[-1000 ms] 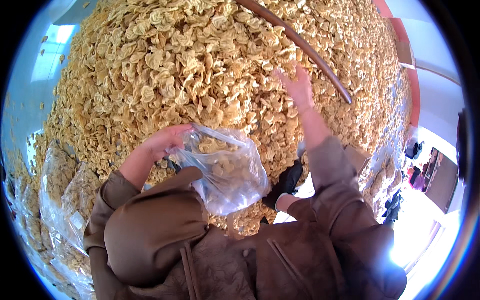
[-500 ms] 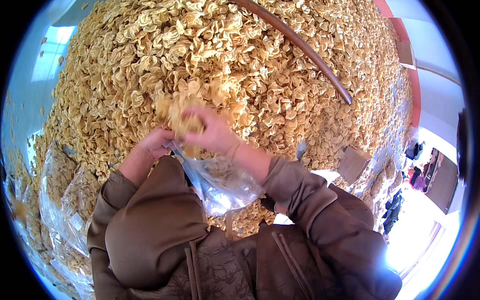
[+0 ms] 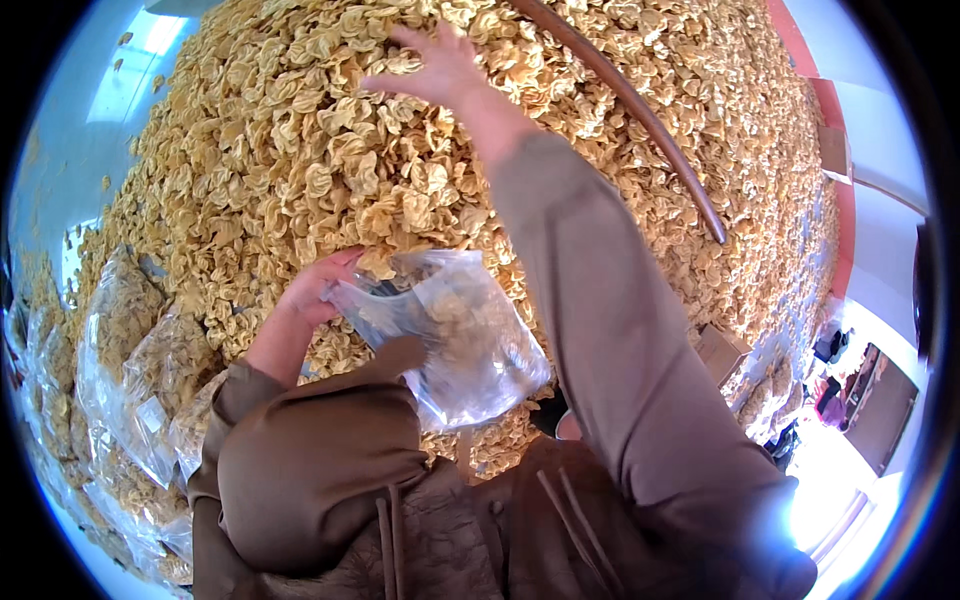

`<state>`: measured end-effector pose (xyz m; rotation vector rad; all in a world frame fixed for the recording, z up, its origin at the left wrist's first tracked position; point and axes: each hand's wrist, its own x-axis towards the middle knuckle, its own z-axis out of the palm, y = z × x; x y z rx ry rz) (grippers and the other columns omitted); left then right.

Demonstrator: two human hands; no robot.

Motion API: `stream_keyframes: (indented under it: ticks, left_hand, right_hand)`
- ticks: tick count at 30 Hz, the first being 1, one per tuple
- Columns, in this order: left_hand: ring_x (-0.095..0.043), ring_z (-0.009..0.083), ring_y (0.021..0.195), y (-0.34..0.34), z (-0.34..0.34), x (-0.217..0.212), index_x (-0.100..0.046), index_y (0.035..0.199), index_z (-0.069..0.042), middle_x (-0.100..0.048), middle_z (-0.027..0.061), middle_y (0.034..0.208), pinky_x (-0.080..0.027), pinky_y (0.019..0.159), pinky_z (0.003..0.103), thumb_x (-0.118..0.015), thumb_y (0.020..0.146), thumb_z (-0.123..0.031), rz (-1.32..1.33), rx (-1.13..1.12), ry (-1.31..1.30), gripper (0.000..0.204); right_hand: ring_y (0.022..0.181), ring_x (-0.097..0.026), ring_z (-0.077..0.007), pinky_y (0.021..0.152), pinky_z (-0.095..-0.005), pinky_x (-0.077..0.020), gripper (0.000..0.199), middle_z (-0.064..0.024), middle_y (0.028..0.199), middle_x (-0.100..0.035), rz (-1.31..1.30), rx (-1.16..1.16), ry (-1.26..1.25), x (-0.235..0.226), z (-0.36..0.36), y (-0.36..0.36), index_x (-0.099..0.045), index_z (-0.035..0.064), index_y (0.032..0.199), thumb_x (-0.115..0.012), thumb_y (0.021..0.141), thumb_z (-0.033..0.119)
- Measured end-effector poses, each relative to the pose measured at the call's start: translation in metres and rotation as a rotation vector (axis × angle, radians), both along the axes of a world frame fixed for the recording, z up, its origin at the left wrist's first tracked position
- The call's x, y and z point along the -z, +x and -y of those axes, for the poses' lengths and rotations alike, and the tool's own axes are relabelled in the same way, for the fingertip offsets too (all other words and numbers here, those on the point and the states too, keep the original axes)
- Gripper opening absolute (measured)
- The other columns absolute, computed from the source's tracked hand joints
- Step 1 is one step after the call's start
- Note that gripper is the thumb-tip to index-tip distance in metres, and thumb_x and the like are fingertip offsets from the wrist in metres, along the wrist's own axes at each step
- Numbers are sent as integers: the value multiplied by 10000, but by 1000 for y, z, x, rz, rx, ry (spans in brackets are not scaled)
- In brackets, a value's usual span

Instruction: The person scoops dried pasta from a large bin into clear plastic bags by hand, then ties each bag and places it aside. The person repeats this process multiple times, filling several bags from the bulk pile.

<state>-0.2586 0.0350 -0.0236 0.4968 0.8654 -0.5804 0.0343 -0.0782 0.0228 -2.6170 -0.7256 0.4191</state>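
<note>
Right now, the clear bag (image 3: 480, 345) has some thin, curly yellow pieces inside, and it looks only part full, though the shiny plastic makes it hard to tell how much is in there. Its top is not tied. A very big heap (image 3: 290, 180) of the same kind of pieces lies all around, so, as far as I can judge, lots and lots are left and only a little bit is in this bag. Over on the left side, more clear bags (image 3: 150, 390) sit with yellow pieces in them, and those seem to be done, but I cannot tell if they are closed. The left hand (image 3: 318, 288) pinches the top left edge of the clear bag between its thumb and fingers. The bag hangs from that pinch, down and to the right, next to the brown knee (image 3: 310, 470). The right hand (image 3: 440, 72) is far out over the heap, with its fingers spread wide and nothing in them. It is well apart from the bag. Yellow pieces lie right under it, but I cannot tell if it touches them. A long brown stick (image 3: 650, 120) lies to its right.
</note>
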Motion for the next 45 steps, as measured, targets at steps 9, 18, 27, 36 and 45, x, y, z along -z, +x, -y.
stream_keyframes:
  ticks: [9,18,27,36,45]
  left_hand:
    - [-643,248,984,-6,-5,-31,-539,1191,-5,-636,152,1084,-563,809,395,-585,892,-215,1,-212,141,368]
    - [-553,99,654,-9,7,-42,-387,1389,-8,-556,28,762,-442,578,213,-499,722,38,156,217,356,678]
    - [-576,78,915,14,31,-88,-317,1445,-33,-467,79,1374,-486,787,229,-477,634,99,292,174,195,837]
    - [-517,153,1166,-20,78,-40,-312,1438,-15,-420,96,1427,-485,886,256,-539,698,59,395,683,-296,778]
    - [-551,81,740,-28,32,0,-303,1416,35,-444,94,1383,-452,575,204,-524,653,107,56,283,-84,798]
  right_hand:
    - [1224,-454,-366,1001,-452,-406,529,-176,1266,-513,-834,-139,359,-6,18,-153,-577,254,1164,-746,668,328]
    - [1010,-592,-374,884,-439,-465,487,-209,1071,-598,-905,-288,85,7,72,-232,-562,207,1190,-715,736,293]
    - [1164,-533,-242,1008,-336,-410,516,-76,1268,-563,-1117,-311,145,10,93,-245,-539,133,1271,-591,855,435]
    - [1230,-465,-287,991,-396,-410,700,-127,1371,-443,-1107,-574,-422,-10,181,-259,-405,133,1367,-648,806,473]
    - [1265,-419,-355,967,-451,-423,1017,-250,1410,-351,-650,674,44,2,193,-174,-203,114,1467,-750,705,508]
